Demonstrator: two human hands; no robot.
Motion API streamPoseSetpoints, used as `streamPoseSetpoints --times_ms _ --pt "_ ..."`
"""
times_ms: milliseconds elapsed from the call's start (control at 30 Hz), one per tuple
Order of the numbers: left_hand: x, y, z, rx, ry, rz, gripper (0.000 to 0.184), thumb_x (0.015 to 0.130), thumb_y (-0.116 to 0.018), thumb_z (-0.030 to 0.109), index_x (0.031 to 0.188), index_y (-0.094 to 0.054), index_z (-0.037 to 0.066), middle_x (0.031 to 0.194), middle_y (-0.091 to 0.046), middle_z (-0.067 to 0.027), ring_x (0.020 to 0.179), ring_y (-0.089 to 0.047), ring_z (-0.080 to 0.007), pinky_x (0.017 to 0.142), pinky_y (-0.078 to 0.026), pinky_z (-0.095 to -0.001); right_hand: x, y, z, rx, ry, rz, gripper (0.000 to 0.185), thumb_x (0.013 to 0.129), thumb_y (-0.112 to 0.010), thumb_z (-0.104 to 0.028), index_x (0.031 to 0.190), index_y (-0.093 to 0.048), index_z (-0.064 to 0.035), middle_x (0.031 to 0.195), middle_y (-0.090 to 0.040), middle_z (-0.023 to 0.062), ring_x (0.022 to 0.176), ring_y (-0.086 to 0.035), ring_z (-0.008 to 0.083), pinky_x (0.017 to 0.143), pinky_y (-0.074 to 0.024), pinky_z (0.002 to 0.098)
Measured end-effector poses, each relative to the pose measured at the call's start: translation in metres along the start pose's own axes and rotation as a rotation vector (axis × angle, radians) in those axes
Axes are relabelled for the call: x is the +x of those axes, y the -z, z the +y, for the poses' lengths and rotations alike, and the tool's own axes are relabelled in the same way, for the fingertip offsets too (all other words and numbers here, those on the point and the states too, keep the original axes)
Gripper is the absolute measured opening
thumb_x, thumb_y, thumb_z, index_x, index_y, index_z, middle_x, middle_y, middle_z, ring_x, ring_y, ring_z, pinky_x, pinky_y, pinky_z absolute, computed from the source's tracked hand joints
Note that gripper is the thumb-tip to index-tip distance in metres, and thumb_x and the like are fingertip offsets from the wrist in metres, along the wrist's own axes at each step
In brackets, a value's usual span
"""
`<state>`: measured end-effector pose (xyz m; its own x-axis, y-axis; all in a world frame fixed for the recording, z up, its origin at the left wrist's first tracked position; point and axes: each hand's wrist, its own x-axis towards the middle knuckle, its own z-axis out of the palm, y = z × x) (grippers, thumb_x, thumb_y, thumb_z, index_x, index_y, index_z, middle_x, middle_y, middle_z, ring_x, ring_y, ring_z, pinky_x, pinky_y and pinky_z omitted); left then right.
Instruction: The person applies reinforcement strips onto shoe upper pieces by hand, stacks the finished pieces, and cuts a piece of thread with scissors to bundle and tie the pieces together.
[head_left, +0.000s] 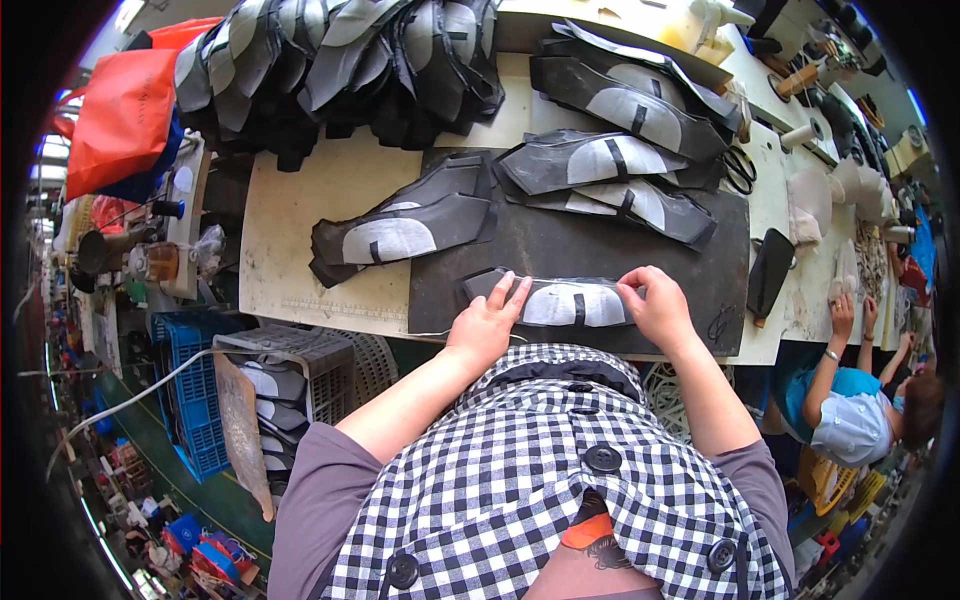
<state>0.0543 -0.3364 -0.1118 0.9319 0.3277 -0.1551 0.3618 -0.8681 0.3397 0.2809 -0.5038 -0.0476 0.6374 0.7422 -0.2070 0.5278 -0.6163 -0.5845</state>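
A dark grey panel (575,304) with a light half-moon patch and a short black strip lies flat at the near edge of the black mat. My left hand (488,320) rests on the panel's left part, fingers stretched out and pressing down. Along the panel's far edge runs a thin white cord (570,280) between my two hands. At the panel's right end my right hand (657,306) pinches the cord at the edge, thumb and forefinger together. What lies under the fingertips is hidden.
Similar panels lie in piles beyond my hands (620,160) and to the left (400,235), with a large heap (340,70) behind. Scissors (740,170) and a black case (768,270) sit at right. Crates (195,400) stand below left. Another person (850,410) works at right.
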Motion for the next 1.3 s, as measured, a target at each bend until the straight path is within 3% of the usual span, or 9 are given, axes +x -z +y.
streamPoseSetpoints --times_ms 300,433,567,800,900,967,1067,1233,1300 --pt "0.011 0.035 0.013 0.085 -0.002 -0.139 0.070 0.081 -0.055 0.003 0.146 -0.038 0.025 0.139 -0.043 -0.0160 0.093 -0.063 -0.0306 0.081 -0.055 -0.0385 0.008 -0.017 0.044 0.081 -0.149 0.031 0.018 0.081 -0.071 -0.024 0.085 -0.071 -0.0067 0.090 -0.069 0.0107 0.080 -0.067 0.0253 0.073 -0.0527 0.0358" --pt "0.032 0.047 0.025 0.129 -0.056 -0.105 0.060 0.079 -0.055 0.003 0.137 -0.047 0.012 0.130 -0.048 -0.0152 0.100 -0.060 -0.0305 0.083 -0.054 -0.0383 0.008 -0.019 0.042 0.083 -0.173 0.042 0.018 0.079 -0.071 -0.026 0.084 -0.071 -0.0084 0.090 -0.069 0.0093 0.077 -0.067 0.0247 0.073 -0.0532 0.0354" --pt "0.070 0.045 0.075 -0.128 -0.208 -0.121 0.047 0.095 -0.055 0.037 0.133 -0.051 0.010 0.110 -0.051 -0.0166 0.096 -0.061 -0.0311 0.079 -0.053 -0.0414 0.005 -0.022 0.036 0.075 -0.170 0.093 0.017 0.077 -0.071 -0.023 0.081 -0.065 -0.0075 0.082 -0.065 0.0083 0.075 -0.065 0.0251 0.070 -0.0524 0.0368" --pt "0.082 0.033 0.081 -0.068 -0.217 -0.235 0.053 0.092 -0.055 0.048 0.136 -0.051 0.020 0.107 -0.053 -0.0168 0.091 -0.063 -0.0331 0.077 -0.053 -0.0430 0.001 -0.018 0.102 0.295 -0.145 0.548 0.012 0.073 -0.060 0.000 0.082 -0.053 -0.0030 0.075 -0.053 0.0086 0.062 -0.052 0.0239 0.059 -0.0459 0.0342" --pt "0.080 0.044 0.076 -0.114 -0.205 -0.204 0.055 0.090 -0.057 0.051 0.135 -0.052 0.020 0.103 -0.054 -0.0163 0.091 -0.063 -0.0330 0.077 -0.053 -0.0430 -0.019 -0.014 0.055 0.166 0.208 0.412 0.018 0.073 -0.066 -0.006 0.088 -0.056 -0.0053 0.086 -0.058 0.0070 0.075 -0.057 0.0241 0.071 -0.0472 0.0373" --pt "0.073 0.049 0.066 -0.216 -0.130 -0.038 0.055 0.084 -0.067 0.045 0.129 -0.056 0.014 0.098 -0.059 -0.0144 0.088 -0.063 -0.0314 0.074 -0.052 -0.0413 -0.023 -0.021 0.020 -0.072 0.514 0.280 0.044 0.071 -0.077 -0.021 0.109 -0.058 -0.0091 0.109 -0.059 0.0078 0.107 -0.055 0.0259 0.096 -0.0390 0.0437" --pt "0.057 0.065 0.043 -0.450 -0.006 0.165 0.050 0.081 -0.076 0.028 0.123 -0.058 0.006 0.086 -0.060 -0.0094 0.074 -0.060 -0.0211 0.067 -0.050 -0.0342 -0.017 -0.044 0.010 -0.232 0.499 0.017 0.092 0.060 -0.085 -0.040 0.138 -0.043 -0.0143 0.132 -0.048 0.0090 0.136 -0.034 0.0274 0.115 -0.0135 0.0503" --pt "0.028 0.109 0.009 -1.399 0.480 0.104 0.029 0.092 -0.066 0.021 0.113 -0.058 0.003 0.070 -0.047 0.0062 0.054 -0.037 -0.0010 0.047 -0.029 -0.0183 0.000 0.002 -0.011 -0.264 0.633 0.053 0.089 0.044 -0.090 -0.025 0.126 -0.055 -0.0202 0.116 -0.053 0.0035 0.122 -0.047 0.0230 0.115 -0.0162 0.0498" --pt "0.020 0.116 -0.006 -1.683 0.451 0.055 0.040 0.099 -0.054 0.039 0.116 -0.058 0.003 0.076 -0.051 0.0037 0.054 -0.037 -0.0021 0.045 -0.028 -0.0174 0.021 0.046 -0.026 -0.344 0.624 0.268 0.097 0.041 -0.091 -0.027 0.130 -0.053 -0.0210 0.123 -0.049 0.0053 0.129 -0.039 0.0254 0.115 -0.0125 0.0504"
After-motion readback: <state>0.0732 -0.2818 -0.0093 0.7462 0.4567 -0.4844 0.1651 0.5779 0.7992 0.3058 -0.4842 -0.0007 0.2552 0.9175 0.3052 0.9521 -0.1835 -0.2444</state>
